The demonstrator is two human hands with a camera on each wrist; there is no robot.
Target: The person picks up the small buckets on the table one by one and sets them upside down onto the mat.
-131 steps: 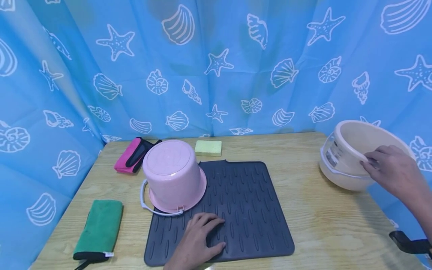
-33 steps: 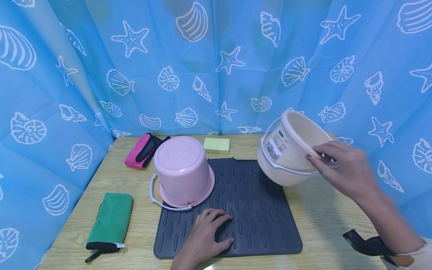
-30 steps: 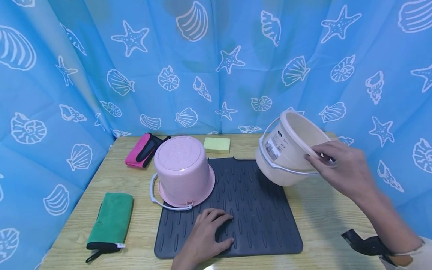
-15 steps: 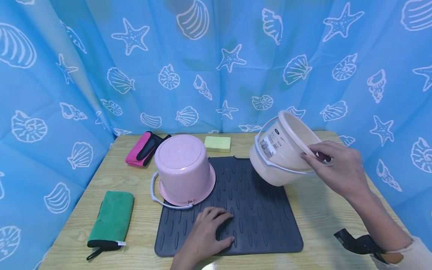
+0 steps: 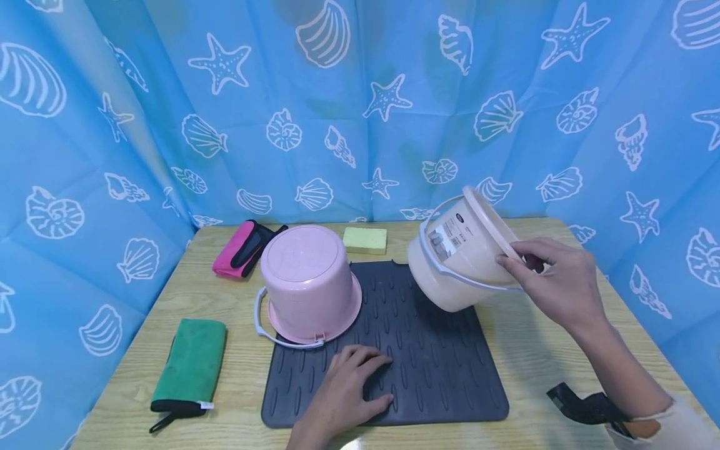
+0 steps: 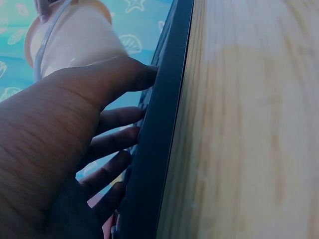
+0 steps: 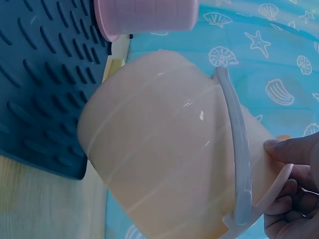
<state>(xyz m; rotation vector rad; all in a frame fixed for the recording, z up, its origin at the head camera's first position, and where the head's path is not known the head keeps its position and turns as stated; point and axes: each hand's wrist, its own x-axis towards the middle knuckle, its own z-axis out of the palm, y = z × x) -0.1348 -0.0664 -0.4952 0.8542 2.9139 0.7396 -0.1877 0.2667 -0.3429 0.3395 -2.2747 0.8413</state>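
Observation:
My right hand [image 5: 554,278] pinches the rim of a cream bucket [image 5: 467,250], thumb on the outside. The bucket is tilted, its mouth toward the right, over the right part of a dark ribbed mat [image 5: 450,381]. Its grey handle [image 7: 237,144] hangs against the wall, and a label [image 5: 447,237] shows on its side. My left hand [image 5: 351,390] rests on the front of the mat, fingers spread and relaxed; in the left wrist view the fingertips [image 6: 130,134] touch the mat's surface. A pink bucket [image 5: 306,281] stands upside down on the mat's back left corner.
A yellow sponge [image 5: 364,240] lies behind the mat. At the left are a folded pink and black cloth [image 5: 242,249] and a folded green cloth [image 5: 191,359]. A blue shell-patterned curtain [image 5: 360,112] encloses the wooden table [image 5: 562,369] at the back and sides.
My right hand has brought the cream bucket leftward from the table's right side to over the mat, drifting slightly further left in the last second. The left hand stays on the mat.

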